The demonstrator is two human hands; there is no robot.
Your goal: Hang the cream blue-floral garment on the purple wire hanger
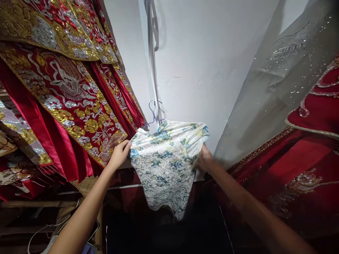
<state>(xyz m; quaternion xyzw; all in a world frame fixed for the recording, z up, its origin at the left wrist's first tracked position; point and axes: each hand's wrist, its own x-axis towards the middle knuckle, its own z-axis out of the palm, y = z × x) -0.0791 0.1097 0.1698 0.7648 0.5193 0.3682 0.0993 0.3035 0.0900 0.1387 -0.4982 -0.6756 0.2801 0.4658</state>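
Note:
A white garment with a blue, green and yellow cloud pattern (166, 162) hangs in front of me on a thin purple wire hanger (153, 115). My left hand (120, 153) grips the garment's left shoulder edge. My right hand (205, 158) holds its right sleeve side, partly hidden behind the cloth. Both arms reach up and forward. The hanger's hook sits close to a grey strap (153, 60) that runs down the white wall.
Red robes with gold and silver embroidery (69, 88) hang on the left. A grey sequinned veil (278, 88) and red embroidered garments (304, 165) hang on the right. A white wall (201, 63) is behind. White cables (42, 231) lie at the lower left.

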